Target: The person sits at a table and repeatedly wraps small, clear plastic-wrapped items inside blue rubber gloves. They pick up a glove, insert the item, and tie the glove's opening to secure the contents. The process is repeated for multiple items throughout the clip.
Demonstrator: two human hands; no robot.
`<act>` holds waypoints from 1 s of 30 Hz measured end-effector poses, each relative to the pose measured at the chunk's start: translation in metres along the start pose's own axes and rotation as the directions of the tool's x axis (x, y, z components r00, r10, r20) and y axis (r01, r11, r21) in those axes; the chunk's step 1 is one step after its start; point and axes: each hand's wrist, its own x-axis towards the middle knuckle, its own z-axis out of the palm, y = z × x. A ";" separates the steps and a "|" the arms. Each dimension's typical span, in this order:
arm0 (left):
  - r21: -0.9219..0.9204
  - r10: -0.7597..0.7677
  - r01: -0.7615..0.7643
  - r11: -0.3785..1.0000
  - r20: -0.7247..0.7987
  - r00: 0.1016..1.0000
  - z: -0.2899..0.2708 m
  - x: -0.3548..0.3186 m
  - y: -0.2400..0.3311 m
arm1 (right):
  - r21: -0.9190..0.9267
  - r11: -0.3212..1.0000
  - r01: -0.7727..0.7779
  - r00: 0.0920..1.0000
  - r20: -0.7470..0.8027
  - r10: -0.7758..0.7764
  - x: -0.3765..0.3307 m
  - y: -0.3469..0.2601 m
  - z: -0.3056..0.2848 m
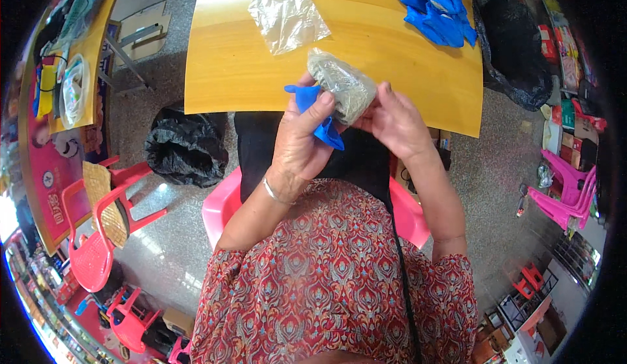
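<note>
Both grips are closed around one thing just above the near edge of the yellow wooden surface (248, 70): the left hand (302, 143) has its fingers curled round a blue rubber glove (320, 112) and presses its thumb against a grey-green bundle wrapped in clear plastic (343, 84), while the right hand (395, 121) pinches the same bundle from the other side with its fingertips. The bundle sits between the two hands, tilted, its upper end over the surface and its lower end against the glove; whether it rests on the wood or is lifted clear I cannot tell. Going down in size from the surface: a black plastic bag (513, 44) hangs off its right end, its contents hidden, and another black bag (186, 145) sits on the floor to the left, bunched shut. A heap of blue gloves (434, 5) lies at the far right corner. A crumpled clear plastic sheet (287, 15) lies flat beyond the bundle, well apart from the hands.
</note>
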 end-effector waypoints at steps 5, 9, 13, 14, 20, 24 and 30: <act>0.146 0.027 -0.021 0.989 -0.037 0.999 0.006 -0.003 -0.006 | -0.074 0.995 0.072 0.997 0.027 -0.070 -0.001 0.003 0.008; 0.248 0.008 0.005 0.969 -0.054 0.999 0.006 -0.011 -0.010 | -0.072 0.986 0.150 0.978 -0.133 -0.159 0.015 0.006 0.004; 0.208 -0.052 0.076 0.975 -0.119 0.992 0.004 -0.016 -0.009 | -0.017 0.978 0.210 0.968 -0.138 -0.210 0.024 0.006 0.000; 0.192 -0.051 0.073 0.979 -0.116 0.992 0.004 -0.015 -0.007 | 0.010 0.979 0.201 0.972 -0.126 -0.199 0.026 0.005 -0.004; 0.245 0.052 0.005 0.969 -0.223 0.973 -0.013 -0.007 0.014 | 0.089 0.964 0.252 0.960 -0.146 -0.237 0.033 0.002 -0.016; 0.121 0.043 -0.017 0.992 -0.212 0.976 -0.025 0.010 0.024 | 0.030 0.990 0.141 0.986 -0.095 -0.138 0.030 -0.001 -0.015; 0.061 0.131 -0.121 0.991 -0.215 0.968 -0.005 0.021 0.019 | -0.329 0.933 0.144 0.982 -0.070 -0.176 0.023 0.000 0.002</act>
